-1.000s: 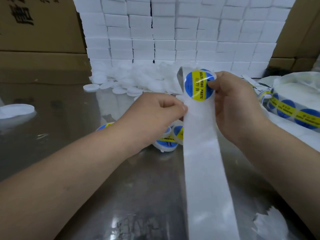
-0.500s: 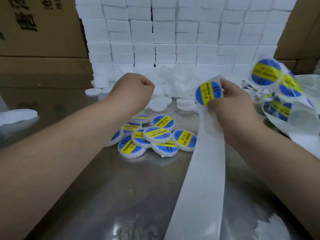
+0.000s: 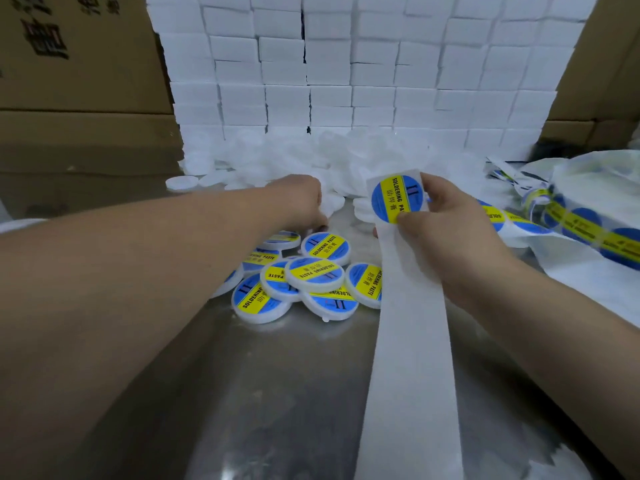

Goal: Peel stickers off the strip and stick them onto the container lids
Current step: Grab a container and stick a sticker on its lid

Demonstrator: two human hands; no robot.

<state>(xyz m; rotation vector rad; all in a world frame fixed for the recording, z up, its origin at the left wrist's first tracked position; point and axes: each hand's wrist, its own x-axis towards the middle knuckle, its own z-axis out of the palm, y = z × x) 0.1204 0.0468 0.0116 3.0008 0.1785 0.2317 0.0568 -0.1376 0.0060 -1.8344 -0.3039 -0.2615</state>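
The right grip (image 3: 446,233) is clamped on the white strip (image 3: 412,341), with the thumb on the lower edge of the blue-and-yellow sticker (image 3: 394,199) at the strip's top end. The left grip (image 3: 298,202) is down at the heap of plain white lids (image 3: 346,157), its fingers curled under and hidden, so I cannot tell whether it holds one. Labelled lids (image 3: 313,275) overlap on the metal surface (image 3: 277,393) just below it.

I count nine labelled lids (image 3: 313,273) clustered on the table (image 3: 242,393), one of them half hidden under my arm. There is one strip (image 3: 412,358), with one sticker (image 3: 394,197) on its raised end. I have two hands out, my left hand (image 3: 298,202) and my right hand (image 3: 450,230). The plain white lids (image 3: 346,157) and stacked white boxes (image 3: 374,64) are too many to count.
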